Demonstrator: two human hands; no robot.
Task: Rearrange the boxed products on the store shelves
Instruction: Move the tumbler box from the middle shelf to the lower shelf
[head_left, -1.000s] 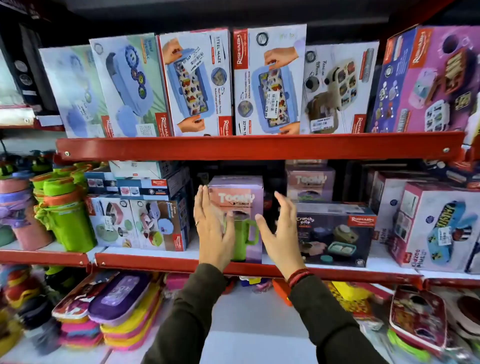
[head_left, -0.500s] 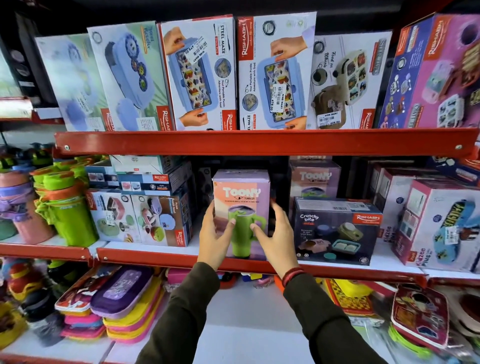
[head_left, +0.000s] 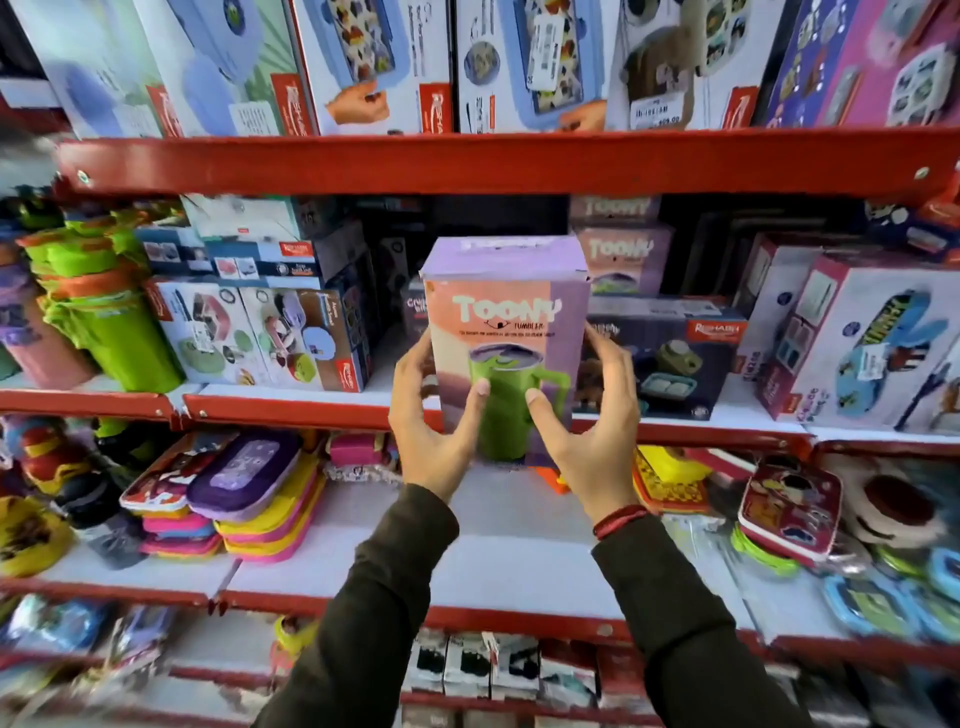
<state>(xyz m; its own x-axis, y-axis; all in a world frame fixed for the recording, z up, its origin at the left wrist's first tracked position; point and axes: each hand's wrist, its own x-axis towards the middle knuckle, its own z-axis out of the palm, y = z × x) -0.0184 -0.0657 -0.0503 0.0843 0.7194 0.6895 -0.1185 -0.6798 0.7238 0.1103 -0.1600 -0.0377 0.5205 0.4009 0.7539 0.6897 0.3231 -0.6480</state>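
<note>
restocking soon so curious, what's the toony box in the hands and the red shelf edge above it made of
Toony box: looks like printed cardboard with a slight sheen; sharp folded edges and a flat top flap. Red shelf edge: probably painted metal, glossy, with visible screw heads. Both hands, left hand and right hand, grip the box.

Single head-worn wide-angle view, facing forward and slightly down, close to red store shelves (head_left: 498, 166) (edges blurred)

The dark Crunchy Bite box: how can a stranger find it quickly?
Look at the middle red shelf. Right of the Toony tumbler box in both hands stands the dark Crunchy Bite box. Unlike its tall lilac neighbours, it is low, wide and navy.
</note>
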